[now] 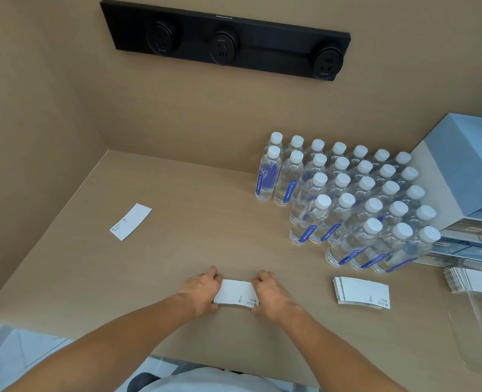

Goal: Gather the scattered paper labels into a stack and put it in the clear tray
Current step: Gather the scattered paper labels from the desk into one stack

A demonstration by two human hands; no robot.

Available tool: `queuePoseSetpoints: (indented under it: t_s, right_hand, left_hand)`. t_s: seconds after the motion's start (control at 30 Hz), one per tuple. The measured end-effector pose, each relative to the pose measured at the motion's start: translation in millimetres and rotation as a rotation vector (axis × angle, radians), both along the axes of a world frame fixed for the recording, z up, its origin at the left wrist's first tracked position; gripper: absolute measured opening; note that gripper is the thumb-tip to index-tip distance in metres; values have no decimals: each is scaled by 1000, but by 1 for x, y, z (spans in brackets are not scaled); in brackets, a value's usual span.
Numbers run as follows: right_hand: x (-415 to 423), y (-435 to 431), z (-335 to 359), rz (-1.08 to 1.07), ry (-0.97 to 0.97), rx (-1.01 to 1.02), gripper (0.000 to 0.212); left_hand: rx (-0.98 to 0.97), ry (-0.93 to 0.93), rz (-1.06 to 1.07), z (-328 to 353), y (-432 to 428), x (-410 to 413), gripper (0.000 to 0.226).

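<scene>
A person's left hand and right hand grip opposite ends of a small stack of paper labels on a tan desk, directly in front of the block of water bottles and toward the desk's near edge. The fingers of both hands are curled over the short ends of the stack, thumbs tucked underneath or behind, so the white labels sit squeezed between the two palms; small dark print shows along the stack's near right corner.

A second, fanned stack of labels lies flat just below the nearest row of bottles, well to the right of the hands. One loose label lies alone far to the left of the bottles, near the desk's left wall. At the right edge, below the bottles, a clear tray of thin transparent plastic holds more labels; its outline is hard to trace. A pale blue drawer unit stands immediately right of the bottles. High on the back wall, above and left of the bottles, a black socket strip carries three round outlets.
</scene>
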State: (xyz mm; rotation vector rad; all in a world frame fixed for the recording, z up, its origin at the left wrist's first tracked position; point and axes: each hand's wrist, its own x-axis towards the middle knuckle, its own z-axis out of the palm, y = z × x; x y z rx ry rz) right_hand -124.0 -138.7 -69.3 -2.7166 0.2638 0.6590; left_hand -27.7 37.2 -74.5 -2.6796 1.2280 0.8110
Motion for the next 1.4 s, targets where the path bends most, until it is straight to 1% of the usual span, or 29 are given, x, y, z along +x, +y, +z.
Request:
queuePoseSetpoints:
  t_s: [0.17,0.47,0.53,0.63,0.7,0.8,1.0,1.13,1.27,1.33,1.4]
  right_hand:
    - [-1,1,-3,-3,11,-20,50]
    - [7,4,1,-5,29,-12,68]
    - [9,5,3,4,-1,-15,64]
    - [17,7,5,12,-86,-10,48]
    - [27,9,6,40,-127,-11,41]
    - [55,19,5,128,-176,-23,36]
    - [135,68,11,324,-198,-21,37]
    - [190,104,21,398,-186,-40,41]
    - [237,133,28,414,-149,-57,43]
    - [258,145,27,387,-122,-49,43]
    - [272,158,24,306,-92,-32,43]
  left_hand:
    - [33,1,3,-1,-2,2,48]
    - [37,34,7,5,2,13,55]
    - [31,42,15,8,7,15,58]
    - [36,27,40,16,18,21,62]
    - [32,3,73,23,31,27,63]
    - [26,-23,175,32,59,39,57]
    - [42,-52,434,45,116,74,42]
    - [49,-54,509,43,146,105,40]
    - [46,-43,536,37,165,143,45]
    - [47,-42,543,34,172,165,40]
    - [53,-33,529,31,178,187,36]
